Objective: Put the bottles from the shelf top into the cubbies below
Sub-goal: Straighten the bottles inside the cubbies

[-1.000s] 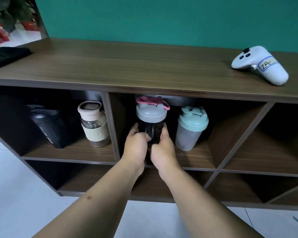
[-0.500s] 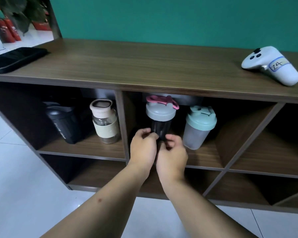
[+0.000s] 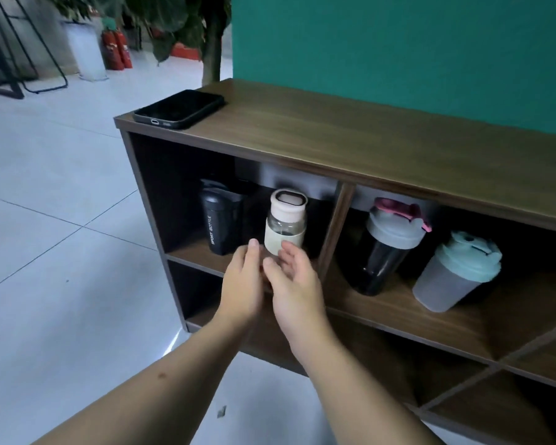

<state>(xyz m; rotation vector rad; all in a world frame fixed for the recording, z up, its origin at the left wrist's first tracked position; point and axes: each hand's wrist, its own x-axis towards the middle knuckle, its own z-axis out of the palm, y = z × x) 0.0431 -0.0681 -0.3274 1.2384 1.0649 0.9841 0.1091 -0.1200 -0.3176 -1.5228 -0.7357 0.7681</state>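
Both hands are sliding left off the pink-lidded shaker [image 3: 389, 245] toward the glass bottle [image 3: 284, 226], left hand [image 3: 242, 285] and right hand [image 3: 294, 284] open, empty, with all four bottles sitting in cubbies.

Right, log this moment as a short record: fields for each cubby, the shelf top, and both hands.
left cubby: black sport bottle; glass bottle with cream lid
middle cubby: dark shaker with grey lid; grey shaker with mint lid
shelf top: phone at left end; no bottles in view
left hand: open, in front of glass bottle
right hand: open, beside it; contact with bottle unclear
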